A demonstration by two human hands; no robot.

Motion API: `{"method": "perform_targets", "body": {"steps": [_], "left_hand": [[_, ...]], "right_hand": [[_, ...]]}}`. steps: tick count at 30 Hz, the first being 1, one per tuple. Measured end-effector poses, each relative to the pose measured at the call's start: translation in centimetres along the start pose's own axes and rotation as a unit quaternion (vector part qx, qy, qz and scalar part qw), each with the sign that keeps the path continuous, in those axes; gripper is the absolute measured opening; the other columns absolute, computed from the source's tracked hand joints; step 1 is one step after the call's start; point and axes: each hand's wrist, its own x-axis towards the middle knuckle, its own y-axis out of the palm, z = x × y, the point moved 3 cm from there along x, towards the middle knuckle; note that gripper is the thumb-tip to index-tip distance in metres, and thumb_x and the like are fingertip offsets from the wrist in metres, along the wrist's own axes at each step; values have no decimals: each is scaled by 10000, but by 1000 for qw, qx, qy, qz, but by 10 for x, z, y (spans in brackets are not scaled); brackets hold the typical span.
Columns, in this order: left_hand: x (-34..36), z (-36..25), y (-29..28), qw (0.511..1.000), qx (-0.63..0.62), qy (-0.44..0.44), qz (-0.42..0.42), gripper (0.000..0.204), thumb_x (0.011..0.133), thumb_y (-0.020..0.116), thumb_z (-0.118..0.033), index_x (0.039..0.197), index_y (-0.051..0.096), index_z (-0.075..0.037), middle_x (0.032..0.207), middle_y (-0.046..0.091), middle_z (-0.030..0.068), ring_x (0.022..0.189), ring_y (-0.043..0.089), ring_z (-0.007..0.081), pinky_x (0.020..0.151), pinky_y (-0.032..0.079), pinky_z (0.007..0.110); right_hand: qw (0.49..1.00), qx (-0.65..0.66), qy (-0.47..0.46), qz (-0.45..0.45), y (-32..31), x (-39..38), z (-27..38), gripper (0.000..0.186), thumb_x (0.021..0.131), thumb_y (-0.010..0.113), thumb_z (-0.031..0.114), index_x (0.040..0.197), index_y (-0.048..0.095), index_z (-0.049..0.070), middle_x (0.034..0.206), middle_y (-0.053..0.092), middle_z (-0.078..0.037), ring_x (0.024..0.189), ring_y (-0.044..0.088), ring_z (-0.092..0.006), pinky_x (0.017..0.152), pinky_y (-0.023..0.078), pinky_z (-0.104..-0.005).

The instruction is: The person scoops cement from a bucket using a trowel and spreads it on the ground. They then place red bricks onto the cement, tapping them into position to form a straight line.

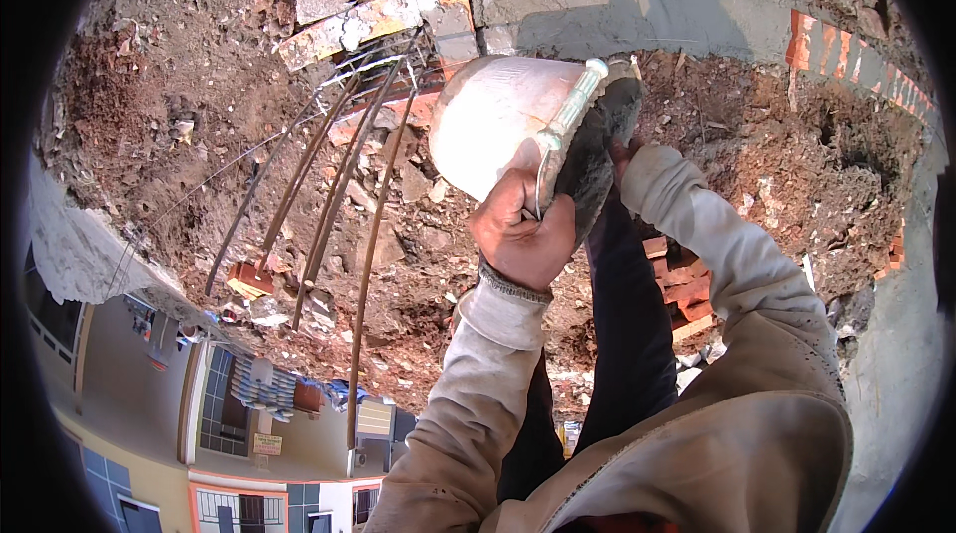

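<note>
A whitish bucket (495, 120) is tipped on its side, its mouth toward the right and dark grey residue inside. It has a wire handle with a pale green grip (573, 105). My left hand (523, 224) has its fingers curled on the near part of the rim, by the wire. At the right side of the mouth is my right hand (625, 159), partly hidden behind my cuff and the bucket, with fingers on the rim. My legs in dark trousers (627, 324) show below the bucket.
Several rusty rebar rods (373, 224) rise at left from a broken brick footing (448, 20). A grey mortared wall strip (597, 5) and brick edging (836, 55) run along the top. Reddish soil and rubble (757, 184), stacked bricks (682, 289) and a building (149, 384) at lower left surround me.
</note>
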Motion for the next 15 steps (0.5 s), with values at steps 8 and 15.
{"method": "perform_targets", "body": {"steps": [8, 15], "left_hand": [[-7, 9, -23, 991, -108, -67, 43, 152, 641, 592, 83, 702, 509, -28, 683, 537, -24, 626, 456, 37, 558, 385, 207], [-43, 62, -58, 982, -68, -176, -29, 116, 665, 568, 78, 710, 533, -23, 657, 547, -26, 605, 463, 49, 545, 397, 219]], "right_hand": [[931, -69, -358, -4, 3, -7, -12, 433, 801, 599, 366, 1176, 617, 151, 985, 670, -171, 842, 649, -348, 757, 530, -427], [928, 78, -364, -28, 3, -80, -35, 481, 753, 660, 316, 1202, 603, 153, 979, 668, -169, 747, 655, -366, 738, 538, -431]]}}
